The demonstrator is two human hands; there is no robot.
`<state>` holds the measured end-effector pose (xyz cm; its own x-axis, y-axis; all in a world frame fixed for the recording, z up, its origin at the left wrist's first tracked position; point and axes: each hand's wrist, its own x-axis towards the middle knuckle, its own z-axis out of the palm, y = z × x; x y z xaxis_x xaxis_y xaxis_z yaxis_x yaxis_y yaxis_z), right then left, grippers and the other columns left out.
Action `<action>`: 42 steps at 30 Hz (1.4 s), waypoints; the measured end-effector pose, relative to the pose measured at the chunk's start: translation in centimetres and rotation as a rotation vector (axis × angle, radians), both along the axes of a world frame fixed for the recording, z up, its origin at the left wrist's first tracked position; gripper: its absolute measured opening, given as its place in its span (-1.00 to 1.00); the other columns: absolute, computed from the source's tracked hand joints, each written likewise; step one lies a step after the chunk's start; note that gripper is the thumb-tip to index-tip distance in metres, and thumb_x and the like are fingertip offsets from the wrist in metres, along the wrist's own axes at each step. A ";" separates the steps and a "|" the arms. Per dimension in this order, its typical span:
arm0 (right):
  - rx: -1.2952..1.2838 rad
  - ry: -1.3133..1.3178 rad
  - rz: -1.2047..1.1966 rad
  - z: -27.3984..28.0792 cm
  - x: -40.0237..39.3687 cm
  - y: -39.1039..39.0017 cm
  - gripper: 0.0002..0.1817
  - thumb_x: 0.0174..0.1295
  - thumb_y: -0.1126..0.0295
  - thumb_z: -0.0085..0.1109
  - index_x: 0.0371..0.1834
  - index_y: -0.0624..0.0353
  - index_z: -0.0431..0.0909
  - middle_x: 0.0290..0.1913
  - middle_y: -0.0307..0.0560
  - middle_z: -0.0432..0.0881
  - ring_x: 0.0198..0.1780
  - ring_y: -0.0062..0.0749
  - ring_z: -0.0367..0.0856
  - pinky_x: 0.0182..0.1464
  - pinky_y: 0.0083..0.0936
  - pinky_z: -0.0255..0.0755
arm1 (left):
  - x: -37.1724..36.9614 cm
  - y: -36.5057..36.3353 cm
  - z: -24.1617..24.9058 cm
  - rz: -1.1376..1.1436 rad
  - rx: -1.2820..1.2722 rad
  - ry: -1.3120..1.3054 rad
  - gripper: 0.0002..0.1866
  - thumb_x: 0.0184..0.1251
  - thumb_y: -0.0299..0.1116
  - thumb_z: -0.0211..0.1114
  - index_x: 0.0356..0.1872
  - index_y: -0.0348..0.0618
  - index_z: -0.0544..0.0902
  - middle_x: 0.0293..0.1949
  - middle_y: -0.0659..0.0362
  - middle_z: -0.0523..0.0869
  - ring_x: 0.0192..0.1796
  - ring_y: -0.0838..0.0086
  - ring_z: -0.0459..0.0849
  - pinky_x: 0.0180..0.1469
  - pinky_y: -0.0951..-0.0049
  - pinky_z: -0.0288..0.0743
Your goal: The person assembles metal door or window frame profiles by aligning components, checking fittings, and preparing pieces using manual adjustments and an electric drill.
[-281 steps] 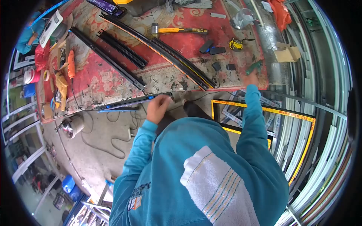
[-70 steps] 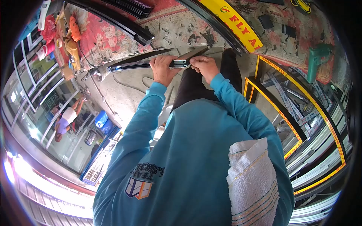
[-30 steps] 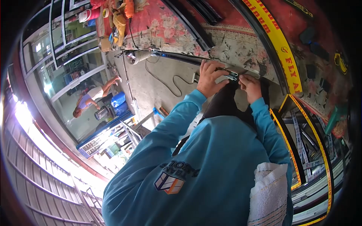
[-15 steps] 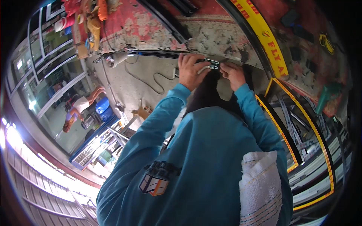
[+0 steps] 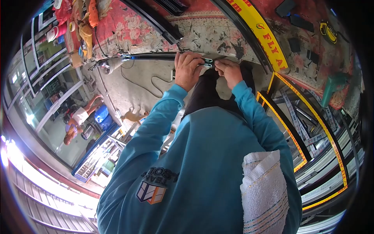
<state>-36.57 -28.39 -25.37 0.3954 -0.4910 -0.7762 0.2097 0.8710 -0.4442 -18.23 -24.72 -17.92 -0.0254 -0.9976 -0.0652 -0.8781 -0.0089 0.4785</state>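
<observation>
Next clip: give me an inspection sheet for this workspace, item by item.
Surface: red floral carpet-covered workbench, worn grey at its edge.
Job's things: long dark metal profile along the bench edge.
Clutter: green power drill, yellow tape measure, black blocks, orange tool.
Grippers: left hand grips the profile's end; right hand pinches at that end.
Cables: black cord on concrete floor.
Surroundings: yellow-taped frames, glazed shopfront.

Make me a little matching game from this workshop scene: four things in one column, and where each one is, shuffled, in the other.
Things:
1. metal profile
2. tape measure
3. striped towel
4. green power tool

Places:
A. over the person's shoulder
B. at the right edge of the red carpet
C. gripped in the left hand
D. top right on the carpet

Pairs: 1-C, 2-D, 3-A, 4-B
</observation>
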 end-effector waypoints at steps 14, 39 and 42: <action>-0.285 0.229 0.011 0.4 0.6 1.5 -0.80 0.27 0.38 0.34 -0.19 0.32 0.72 -0.46 -0.30 0.63 -0.46 -0.67 0.45 -0.39 -0.61 0.35 | -0.3 -0.3 -0.1 0.000 -0.010 -0.029 -0.74 0.06 -0.42 0.46 -0.20 0.03 0.63 0.03 0.32 0.66 0.20 0.24 0.52 0.43 -0.08 0.14; -0.105 0.080 0.042 0.8 0.6 -0.9 -0.83 0.28 0.40 0.32 -0.25 0.31 0.73 -0.43 -0.26 0.66 -0.45 -0.62 0.50 -0.37 -0.58 0.37 | 0.3 -0.8 0.0 -0.024 -0.008 -0.028 -0.76 0.11 -0.39 0.46 -0.18 0.03 0.68 0.03 0.31 0.69 0.16 0.27 0.55 0.38 0.03 0.19; -0.067 0.057 0.004 0.8 0.8 -0.8 -0.85 0.28 0.41 0.32 -0.26 0.30 0.73 -0.43 -0.27 0.64 -0.44 -0.63 0.47 -0.36 -0.59 0.35 | 0.5 -1.1 0.2 -0.022 -0.020 0.006 -0.73 0.08 -0.38 0.48 -0.16 0.04 0.69 0.01 0.30 0.70 0.13 0.27 0.58 0.34 0.10 0.23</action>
